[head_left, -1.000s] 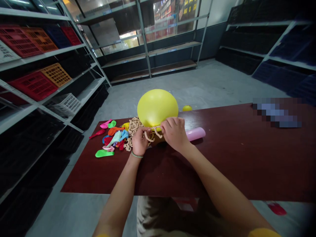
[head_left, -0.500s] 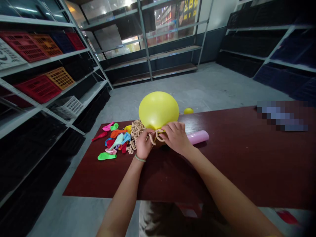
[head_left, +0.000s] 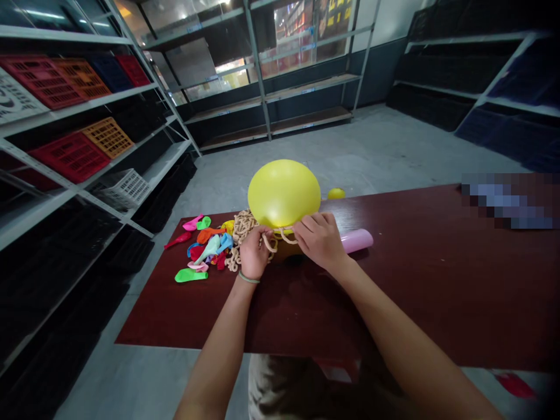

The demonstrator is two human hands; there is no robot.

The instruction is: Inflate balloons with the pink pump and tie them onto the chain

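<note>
An inflated yellow balloon (head_left: 284,192) stands at the far side of the table, its neck end turned toward me. A beige rope (head_left: 286,236) runs across in front of that end. My left hand (head_left: 255,254) is closed on one part of the rope, and a short end hangs from its fingers. My right hand (head_left: 321,239) is closed on the other part, to the right. The balloon's neck is mostly hidden behind the rope and fingers. Beside my left hand lies a heap of the same beige rope (head_left: 244,226). A pink cylinder (head_left: 357,240) lies behind my right hand.
Several limp coloured balloons (head_left: 210,248) are spread at the left of the dark red table (head_left: 415,280). A small yellow round thing (head_left: 336,193) shows past the far edge. Shelves with crates (head_left: 72,149) stand at the left. A pixelated patch (head_left: 511,201) covers something at the right.
My right hand has moved slightly right, away from my left, and the rope between them is drawn straighter. The whole view has shifted a little.
</note>
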